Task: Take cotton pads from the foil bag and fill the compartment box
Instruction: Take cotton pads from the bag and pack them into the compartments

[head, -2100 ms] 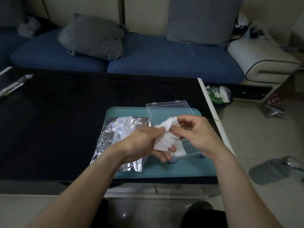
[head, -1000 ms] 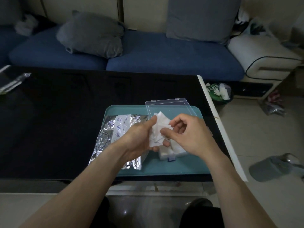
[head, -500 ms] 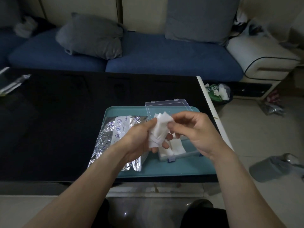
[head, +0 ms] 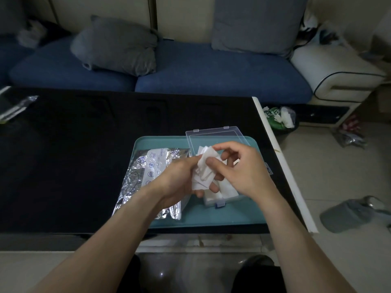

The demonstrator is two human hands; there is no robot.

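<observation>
My left hand grips a small stack of white square cotton pads just above the clear compartment box. My right hand pinches the top pad of that stack between thumb and forefinger. The box sits on the right of a teal tray, its clear lid swung open toward the far side, and white pads lie in its near compartment. The crinkled foil bag lies flat on the tray's left half, partly under my left wrist.
The tray sits at the near right corner of a black table with a white right edge. A foil wrapper lies at the far left. A blue sofa with grey cushions stands behind. A small bin and a slipper are on the floor to the right.
Both hands stayed over the box, working the pad stack. My right hand's thumb and forefinger have shifted onto the top pad of the stack. The bag and the box have not moved.
</observation>
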